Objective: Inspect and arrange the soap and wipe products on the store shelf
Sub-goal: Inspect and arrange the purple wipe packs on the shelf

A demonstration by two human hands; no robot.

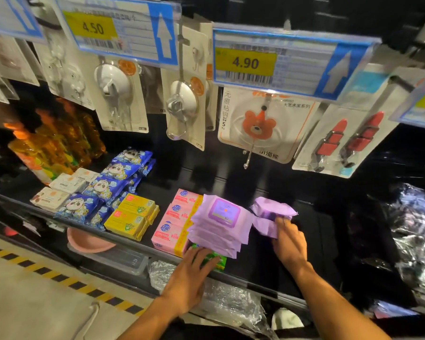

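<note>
A stack of purple wipe packs (220, 223) lies on the dark shelf (309, 231), partly over a green soap box (217, 260). My left hand (194, 273) rests with straight fingers on the green box at the foot of the stack. To the right, my right hand (288, 239) grips a separate bunch of purple wipe packs (271, 213). Pink soap boxes (176, 222) sit left of the stack, then yellow soap boxes (130, 215), blue cartoon wipe packs (108, 187) and white soap boxes (59, 190).
Carded hooks (260, 126) hang above the shelf under price tags reading 4.50 (93, 28) and 4.90 (245, 62). Orange bottles (52, 141) stand at the back left. A pink basin (88, 241) and clear containers (123, 260) lie below. Crinkled plastic wrap (412, 229) sits to the right.
</note>
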